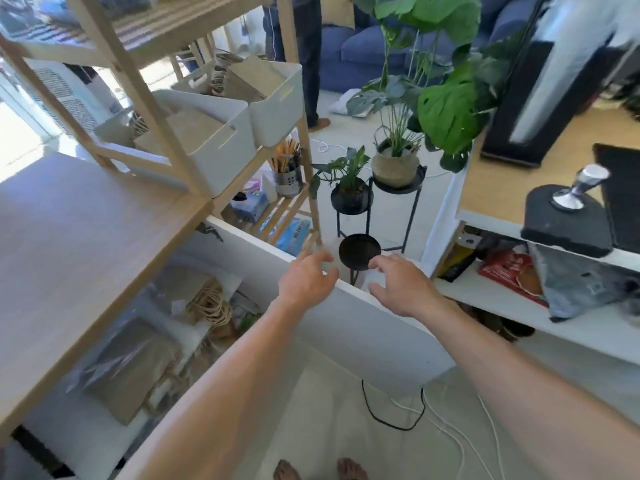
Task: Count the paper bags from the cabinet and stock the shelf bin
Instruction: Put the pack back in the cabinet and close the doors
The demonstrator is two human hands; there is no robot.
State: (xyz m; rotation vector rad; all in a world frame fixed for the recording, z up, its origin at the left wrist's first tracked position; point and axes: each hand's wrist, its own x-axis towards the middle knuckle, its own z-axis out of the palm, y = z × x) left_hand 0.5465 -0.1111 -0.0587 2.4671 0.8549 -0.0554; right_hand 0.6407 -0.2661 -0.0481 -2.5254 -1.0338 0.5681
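The white cabinet door (363,327) stands swung open toward me. My left hand (306,278) rests at its top edge with fingers apart. My right hand (398,285) hovers just past the same edge, fingers spread, holding nothing. Inside the cabinet lie brown paper bags (135,368) with twine handles (209,303), partly under clear plastic. On the wooden shelf unit stands a white bin (221,136) holding flat brown paper bags, with a second white bin (277,98) behind it.
A wooden countertop (79,244) covers the cabinet. Black plant stands (358,251) with potted plants (394,164) stand beyond the door. A white shelf (519,306) with packets is at right. Cables (391,410) trail on the floor. A person stands at the back (308,64).
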